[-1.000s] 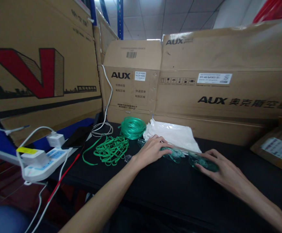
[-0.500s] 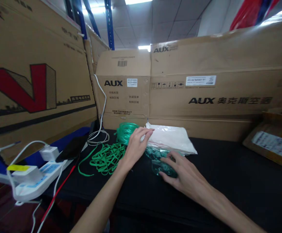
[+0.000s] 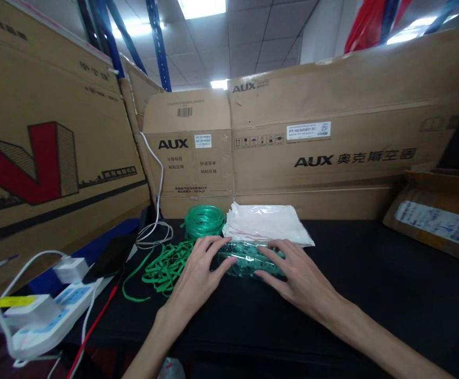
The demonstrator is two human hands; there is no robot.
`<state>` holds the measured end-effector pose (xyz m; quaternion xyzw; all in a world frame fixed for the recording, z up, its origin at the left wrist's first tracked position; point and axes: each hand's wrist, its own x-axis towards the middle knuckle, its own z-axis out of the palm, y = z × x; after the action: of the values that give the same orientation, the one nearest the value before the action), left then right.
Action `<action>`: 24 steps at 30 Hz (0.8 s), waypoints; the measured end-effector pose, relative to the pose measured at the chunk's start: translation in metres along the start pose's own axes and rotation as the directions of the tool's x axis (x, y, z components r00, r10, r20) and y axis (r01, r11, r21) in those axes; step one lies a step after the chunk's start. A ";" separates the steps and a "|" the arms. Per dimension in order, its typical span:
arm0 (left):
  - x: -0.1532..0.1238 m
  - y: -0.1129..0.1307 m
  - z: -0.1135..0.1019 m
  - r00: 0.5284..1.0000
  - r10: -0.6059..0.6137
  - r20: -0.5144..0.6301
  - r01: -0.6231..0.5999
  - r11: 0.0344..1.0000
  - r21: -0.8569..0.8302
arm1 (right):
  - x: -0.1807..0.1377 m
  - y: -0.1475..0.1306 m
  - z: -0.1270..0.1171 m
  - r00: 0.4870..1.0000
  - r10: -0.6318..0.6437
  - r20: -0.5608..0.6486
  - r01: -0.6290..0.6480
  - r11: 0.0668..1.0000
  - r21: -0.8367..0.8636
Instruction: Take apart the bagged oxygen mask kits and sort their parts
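Note:
A clear greenish plastic packet (image 3: 247,259) with small pieces inside lies on the black tabletop, directly in front of the white bags. At its left end, my left hand (image 3: 198,271) holds it between thumb and fingers. My right hand (image 3: 298,269) grips the right end in the same way, thumb at the near side and fingers over the top. What exactly is inside the packet cannot be made out. Behind it lies a stack of flat white plastic bags (image 3: 267,222).
A coil of green tubing (image 3: 205,220) and a tangle of flat green cord (image 3: 163,269) lie left of my hands. A power strip (image 3: 58,310) with chargers and a black phone (image 3: 109,258) sit farther left. Cardboard boxes (image 3: 198,184) wall the back; a smaller carton (image 3: 437,221) stands right.
My left hand has come down from the white bags' left corner onto the packet's left end. The packet now lies straighter between both hands. The view has shifted slightly right.

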<state>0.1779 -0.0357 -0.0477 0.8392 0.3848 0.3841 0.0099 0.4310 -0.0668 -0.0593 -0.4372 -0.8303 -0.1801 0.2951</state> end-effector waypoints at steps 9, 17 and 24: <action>0.005 0.000 0.016 0.963 0.159 0.217 -0.197 0.966 0.167 | -0.023 0.020 0.009 0.996 -0.016 0.087 0.014 0.999 0.029; 0.007 -0.002 0.016 0.979 0.130 0.156 -0.158 0.970 0.186 | -0.013 0.006 0.013 0.998 0.042 0.039 -0.043 0.999 0.033; -0.057 0.044 0.024 0.967 0.189 0.173 -0.148 0.962 -0.228 | -0.073 -0.001 -0.025 0.983 0.158 -0.091 -0.147 0.982 0.119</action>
<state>0.1986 -0.0974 -0.0876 0.8963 0.2654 0.3396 0.1043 0.4705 -0.1267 -0.0881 -0.4727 -0.7873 -0.1319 0.3732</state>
